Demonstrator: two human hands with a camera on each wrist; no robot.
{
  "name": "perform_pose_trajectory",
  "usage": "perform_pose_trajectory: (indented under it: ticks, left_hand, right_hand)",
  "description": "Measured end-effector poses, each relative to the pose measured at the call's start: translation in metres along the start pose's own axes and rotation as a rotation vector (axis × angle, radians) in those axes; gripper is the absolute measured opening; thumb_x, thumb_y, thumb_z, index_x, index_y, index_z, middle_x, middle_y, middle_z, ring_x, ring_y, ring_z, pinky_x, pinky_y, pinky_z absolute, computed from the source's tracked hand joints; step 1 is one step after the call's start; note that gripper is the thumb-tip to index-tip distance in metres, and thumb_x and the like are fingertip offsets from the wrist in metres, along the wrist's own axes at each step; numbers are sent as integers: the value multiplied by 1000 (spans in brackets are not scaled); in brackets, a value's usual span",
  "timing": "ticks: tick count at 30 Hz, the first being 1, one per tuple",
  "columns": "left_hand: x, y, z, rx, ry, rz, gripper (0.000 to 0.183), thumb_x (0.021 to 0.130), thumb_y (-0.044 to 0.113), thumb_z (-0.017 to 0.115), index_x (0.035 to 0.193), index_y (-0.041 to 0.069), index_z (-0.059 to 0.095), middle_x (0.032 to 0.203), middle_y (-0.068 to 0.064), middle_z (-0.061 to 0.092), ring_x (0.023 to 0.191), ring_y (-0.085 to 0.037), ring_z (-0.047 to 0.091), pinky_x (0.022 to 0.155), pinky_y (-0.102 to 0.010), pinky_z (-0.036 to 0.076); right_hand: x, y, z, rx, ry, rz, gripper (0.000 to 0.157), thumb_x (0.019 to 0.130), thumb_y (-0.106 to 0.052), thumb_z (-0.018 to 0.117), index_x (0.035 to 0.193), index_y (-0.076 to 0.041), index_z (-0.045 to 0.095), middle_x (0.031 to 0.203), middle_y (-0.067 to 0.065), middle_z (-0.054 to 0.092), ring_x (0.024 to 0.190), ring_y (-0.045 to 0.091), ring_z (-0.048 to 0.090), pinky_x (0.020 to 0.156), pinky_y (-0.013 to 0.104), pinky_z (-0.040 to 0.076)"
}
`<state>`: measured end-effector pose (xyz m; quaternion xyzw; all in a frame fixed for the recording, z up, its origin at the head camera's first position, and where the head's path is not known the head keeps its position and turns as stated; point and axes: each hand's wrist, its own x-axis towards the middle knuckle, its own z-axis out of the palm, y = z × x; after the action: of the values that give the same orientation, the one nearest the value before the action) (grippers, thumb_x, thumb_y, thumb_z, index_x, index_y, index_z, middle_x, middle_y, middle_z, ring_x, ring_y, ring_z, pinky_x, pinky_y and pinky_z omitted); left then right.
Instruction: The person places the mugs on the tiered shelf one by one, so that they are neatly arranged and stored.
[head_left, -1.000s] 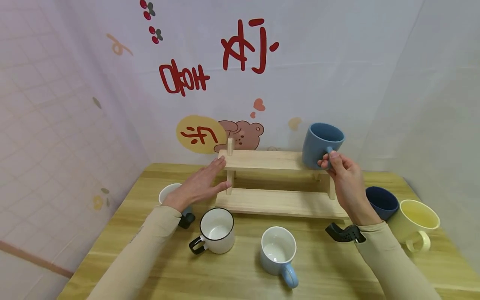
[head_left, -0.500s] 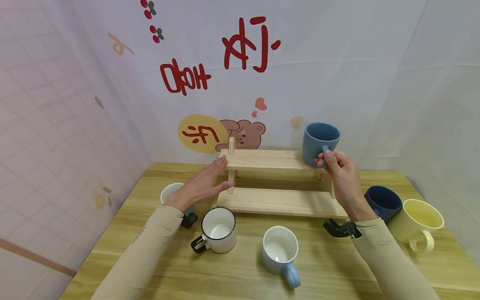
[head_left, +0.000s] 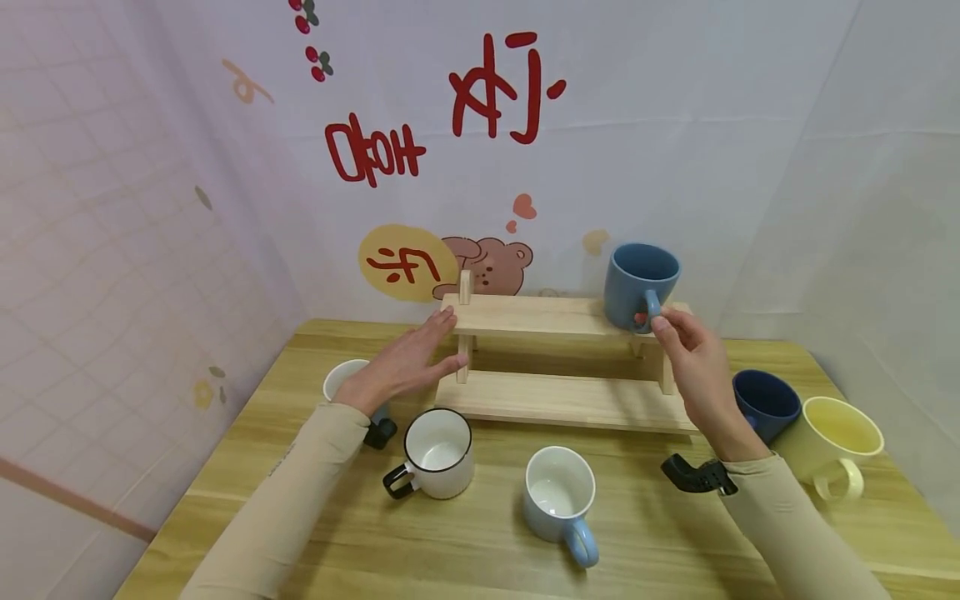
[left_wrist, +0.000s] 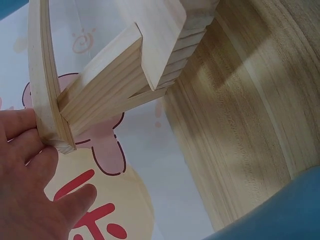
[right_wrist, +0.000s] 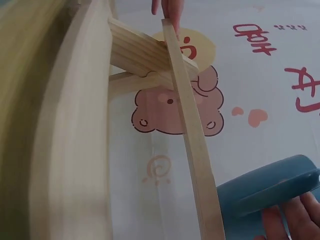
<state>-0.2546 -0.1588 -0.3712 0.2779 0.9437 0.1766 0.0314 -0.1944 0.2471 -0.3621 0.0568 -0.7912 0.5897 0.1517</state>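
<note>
A blue mug (head_left: 630, 287) stands upright at the right end of the upper board of a two-tier wooden shelf (head_left: 525, 313). My right hand (head_left: 697, 367) pinches its handle, thumb on the near side and a fingertip showing through the loop. In the right wrist view the mug (right_wrist: 240, 187) is at the lower right with the fingers (right_wrist: 295, 217) under its handle. My left hand (head_left: 405, 362) touches the left end of the upper board with outstretched fingers. In the left wrist view, fingertips (left_wrist: 31, 140) rest against that board's end (left_wrist: 55, 135).
In front of the shelf stand a white mug with black rim (head_left: 437, 467) and a pale blue mug (head_left: 551, 512). Another white mug (head_left: 341, 379) is partly behind my left wrist. At right, a navy mug (head_left: 765, 408) and a yellow mug (head_left: 817, 442) stand close together on the table.
The blue mug has shifted slightly left and settled upright on the upper board. My right fingers have eased a little outward along the handle. My left hand has stayed at the shelf's end.
</note>
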Motion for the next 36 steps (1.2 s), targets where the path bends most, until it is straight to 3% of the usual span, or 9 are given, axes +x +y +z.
perform_pose_trajectory:
  ticks: [4,7,10,15,21,28,36]
  left_hand:
    - [-1,-1,1,-9,6,8,80,107,55,48,166,7,22,173,-6,11,159,-27,11,125,-57,19]
    - [-1,-1,1,-16,7,7,78,108,52,47,166,7,21,173,-6,12,159,-26,11,125,-57,17]
    - [0,-3,1,-18,6,11,77,108,52,46,166,8,21,173,-5,12,159,-25,11,126,-56,17]
    - [-1,-5,3,-6,10,25,78,108,53,45,166,7,21,173,-6,12,159,-27,12,125,-57,17]
    - [-2,-5,3,-6,5,27,78,108,52,46,166,7,19,173,-7,11,159,-28,11,125,-57,16]
    - [-1,-3,0,-12,-3,9,77,108,50,48,166,7,19,173,-7,12,159,-27,10,126,-57,15]
    - [0,-3,0,-13,0,9,79,107,49,50,166,7,19,173,-8,11,159,-28,11,125,-58,15]
  right_hand:
    - [-16,-1,-6,-177,-34,-38,54,110,-35,51,153,-3,48,148,15,57,139,28,51,99,10,44]
    - [-28,-2,-10,-238,-67,-84,52,112,-31,49,155,-2,44,153,19,51,142,35,48,98,5,40]
    - [-41,-1,-14,-265,-82,-118,48,112,-25,50,154,-3,45,153,19,51,141,16,48,96,2,38]
    - [-63,0,-19,-307,-119,-116,42,111,-20,52,150,-5,51,149,18,55,125,-14,46,93,2,39]
    - [-86,1,-19,-387,-224,-62,32,111,-24,51,139,-15,64,137,6,66,118,-9,55,89,8,46]
    - [-102,6,-16,-328,-383,-67,25,110,-18,54,126,-22,72,125,-5,72,117,2,62,87,24,56]
    - [-115,15,-11,-205,-629,-50,29,110,-12,51,124,-23,74,122,-7,73,118,7,63,92,25,54]
